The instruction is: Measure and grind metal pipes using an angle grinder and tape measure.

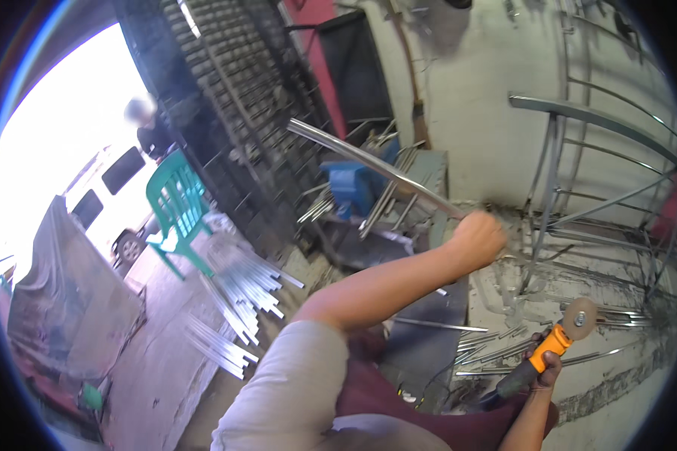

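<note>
Metal tube: held up at a slant ahead of the person, one end in the left hand, the far end reaching toward the blue machine [350,188]; the tube [372,161] looks whole along its visible length.
Left hand [480,240]: fingers closed around the tube's near end.
Right hand [547,366]: fingers wrapped around the angle grinder [554,346], low on the person's right.
Cutting disc [580,319]: well apart from the held tube; whether it spins, I cannot tell.
Done, as judged: both the workpiece and the tool are in hand; whether this tube has been cut already does not show.
Left, as judged: any cut or grind on this tube, since the disc is not at it, and any joining, since it is attached to nothing.
Floor pieces: loose tubes [504,352] lie near the grinder, unjoined, beside a dark sheet [429,349].
Tube bundle [241,289]: laid out in front of the green chair [174,192], apparently unassembled stock.
Metal frame [594,116]: stands at the right by the wall; its link to this work is unclear.
</note>
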`<control>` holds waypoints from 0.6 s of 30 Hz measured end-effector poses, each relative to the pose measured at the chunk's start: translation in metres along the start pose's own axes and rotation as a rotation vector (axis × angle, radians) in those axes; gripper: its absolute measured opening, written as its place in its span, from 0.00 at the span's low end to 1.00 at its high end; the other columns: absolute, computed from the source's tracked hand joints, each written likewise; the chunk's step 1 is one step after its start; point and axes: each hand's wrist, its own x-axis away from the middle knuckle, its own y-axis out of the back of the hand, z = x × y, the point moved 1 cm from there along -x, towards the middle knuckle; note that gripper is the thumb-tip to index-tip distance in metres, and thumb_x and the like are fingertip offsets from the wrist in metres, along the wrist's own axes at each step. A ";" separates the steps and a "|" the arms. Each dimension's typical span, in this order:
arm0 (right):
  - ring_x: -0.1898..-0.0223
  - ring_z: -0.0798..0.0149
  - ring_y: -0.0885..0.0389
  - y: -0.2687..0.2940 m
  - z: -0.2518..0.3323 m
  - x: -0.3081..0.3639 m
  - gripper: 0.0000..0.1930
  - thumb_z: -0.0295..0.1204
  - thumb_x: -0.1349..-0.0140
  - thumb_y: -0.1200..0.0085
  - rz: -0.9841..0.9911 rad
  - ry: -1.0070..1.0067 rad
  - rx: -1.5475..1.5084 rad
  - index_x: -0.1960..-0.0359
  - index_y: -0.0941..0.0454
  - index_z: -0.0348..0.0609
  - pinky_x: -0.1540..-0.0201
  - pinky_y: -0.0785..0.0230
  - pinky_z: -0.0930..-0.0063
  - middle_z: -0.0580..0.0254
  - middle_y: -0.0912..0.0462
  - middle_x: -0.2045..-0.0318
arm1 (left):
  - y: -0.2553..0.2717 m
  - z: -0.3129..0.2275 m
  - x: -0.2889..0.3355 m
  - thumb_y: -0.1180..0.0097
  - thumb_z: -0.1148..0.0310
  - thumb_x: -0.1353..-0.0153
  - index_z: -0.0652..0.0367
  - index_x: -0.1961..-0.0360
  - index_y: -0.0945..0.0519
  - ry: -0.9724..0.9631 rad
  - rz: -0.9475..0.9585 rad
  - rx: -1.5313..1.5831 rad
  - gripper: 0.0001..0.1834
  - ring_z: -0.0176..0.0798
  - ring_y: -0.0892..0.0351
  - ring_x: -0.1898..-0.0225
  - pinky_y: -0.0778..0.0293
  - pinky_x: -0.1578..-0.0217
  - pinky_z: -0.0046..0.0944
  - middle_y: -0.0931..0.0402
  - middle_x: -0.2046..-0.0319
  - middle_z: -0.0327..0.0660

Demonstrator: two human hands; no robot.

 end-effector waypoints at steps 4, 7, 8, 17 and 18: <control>0.69 0.55 0.14 0.005 0.000 0.001 0.31 0.33 0.49 0.35 -0.027 0.041 0.024 0.42 0.30 0.40 0.62 0.15 0.55 0.47 0.19 0.55 | -0.017 -0.010 0.005 0.42 0.62 0.38 0.50 0.72 0.10 -0.309 0.051 -0.446 0.11 0.46 0.11 0.67 0.19 0.68 0.54 0.13 0.73 0.41; 0.68 0.47 0.11 0.005 0.000 0.001 0.30 0.30 0.52 0.34 -0.051 -0.036 -0.024 0.45 0.27 0.41 0.65 0.13 0.48 0.48 0.17 0.57 | -0.010 -0.017 0.001 0.41 0.61 0.35 0.50 0.68 0.08 -0.466 0.168 -0.546 0.12 0.47 0.09 0.62 0.17 0.58 0.56 0.10 0.67 0.41; 0.68 0.47 0.11 0.005 -0.001 0.001 0.30 0.29 0.52 0.34 -0.062 -0.055 -0.022 0.45 0.27 0.41 0.64 0.13 0.48 0.48 0.16 0.56 | -0.005 -0.017 -0.003 0.41 0.61 0.35 0.50 0.68 0.08 -0.480 0.146 -0.555 0.12 0.47 0.09 0.62 0.17 0.58 0.56 0.10 0.67 0.41; 0.66 0.44 0.10 0.009 -0.002 -0.004 0.29 0.27 0.54 0.33 -0.088 -0.063 -0.069 0.46 0.26 0.41 0.61 0.14 0.46 0.45 0.16 0.56 | -0.013 -0.028 -0.015 0.36 0.62 0.39 0.46 0.77 0.11 -0.664 0.116 -0.703 0.10 0.44 0.13 0.70 0.24 0.71 0.50 0.13 0.75 0.37; 0.66 0.43 0.10 0.009 -0.003 -0.004 0.29 0.27 0.53 0.33 -0.084 -0.077 -0.083 0.46 0.26 0.41 0.61 0.14 0.46 0.44 0.16 0.55 | -0.022 -0.027 -0.017 0.36 0.62 0.39 0.46 0.77 0.11 -0.672 0.143 -0.703 0.10 0.44 0.13 0.70 0.24 0.71 0.50 0.13 0.75 0.37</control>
